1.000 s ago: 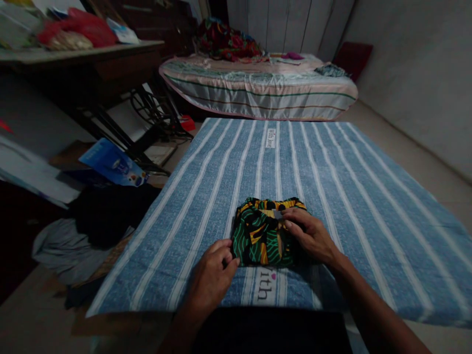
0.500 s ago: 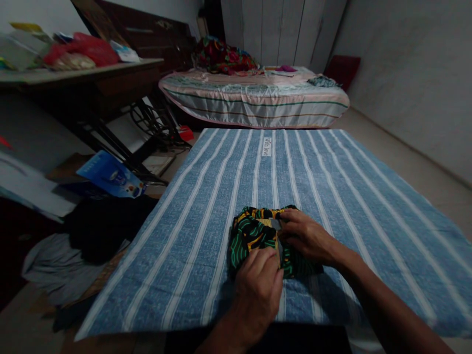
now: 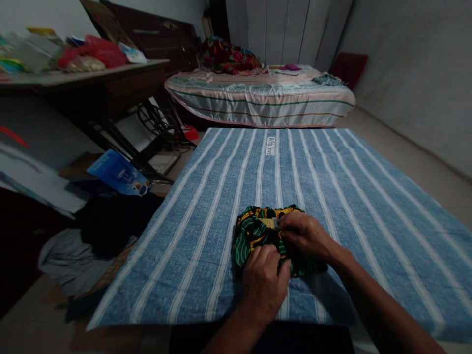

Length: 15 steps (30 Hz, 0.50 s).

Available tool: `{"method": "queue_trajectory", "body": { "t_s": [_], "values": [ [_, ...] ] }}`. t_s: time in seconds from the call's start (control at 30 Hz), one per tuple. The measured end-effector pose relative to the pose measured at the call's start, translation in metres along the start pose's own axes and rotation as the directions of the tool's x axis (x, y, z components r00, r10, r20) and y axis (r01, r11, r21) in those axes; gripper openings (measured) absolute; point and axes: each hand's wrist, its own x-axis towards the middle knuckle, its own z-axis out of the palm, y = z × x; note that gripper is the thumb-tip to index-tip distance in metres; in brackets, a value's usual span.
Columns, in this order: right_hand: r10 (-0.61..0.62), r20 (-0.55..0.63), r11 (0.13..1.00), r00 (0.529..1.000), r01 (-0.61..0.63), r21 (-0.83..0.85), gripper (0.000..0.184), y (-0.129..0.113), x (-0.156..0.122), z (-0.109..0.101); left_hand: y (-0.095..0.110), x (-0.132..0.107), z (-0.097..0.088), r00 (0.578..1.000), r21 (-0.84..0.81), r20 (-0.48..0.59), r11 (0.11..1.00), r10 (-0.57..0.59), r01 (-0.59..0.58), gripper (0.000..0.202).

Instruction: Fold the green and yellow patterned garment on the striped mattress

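Note:
A small folded garment (image 3: pixel 245 243), black with green wavy lines and yellow patches, lies near the front of the striped cloth (image 3: pixel 206 206). My left hand (image 3: pixel 263 280) rests on its near side, fingers laid over the fabric and thumb spread to the right. With fingertips together, my right hand (image 3: pixel 308 233) pinches fabric at the upper right of the bundle. A yellow and grey patch (image 3: pixel 269 223) shows in the gap between the folds, and I cannot make out what it is. The right hand and its shadow hide part of the garment's right side.
Beyond the striped cloth stands a bed (image 3: pixel 273 105) with a red floral bundle (image 3: pixel 230 56). On the left, a table (image 3: pixel 147 69) carries bags, with a wheel below. A blue packet (image 3: pixel 120 172) and dark clothes (image 3: pixel 114 221) lie lower left.
My right hand has drawn the fabric inward to the left, so the gap between the folds is narrower. My left hand's thumb has spread away from its fingers.

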Motion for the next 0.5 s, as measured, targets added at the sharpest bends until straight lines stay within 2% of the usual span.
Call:
{"method": "queue_trajectory", "body": {
  "t_s": [0.1,0.27,0.37,0.5],
  "values": [
    [0.008,-0.025,0.999,1.0,-0.009,-0.044,0.012,0.001,-0.001,0.004,-0.005,0.001,0.003,0.996,-0.09,-0.058,0.994,-0.064,0.059,0.016],
    [0.028,-0.047,0.993,0.998,-0.034,-0.115,0.01,0.0,-0.005,0.005,-0.007,-0.001,0.006,0.992,-0.131,-0.105,0.99,-0.073,0.059,0.017],
    [-0.009,-0.167,0.971,0.986,-0.031,-0.236,0.013,-0.004,-0.011,0.012,-0.008,-0.002,0.007,0.988,-0.075,-0.154,0.997,-0.016,0.004,0.015],
    [-0.148,-0.377,0.921,0.914,-0.012,-0.391,0.018,-0.014,-0.027,0.033,-0.013,-0.006,0.008,0.971,0.043,-0.192,0.99,0.143,-0.137,0.03]
  ]
}}
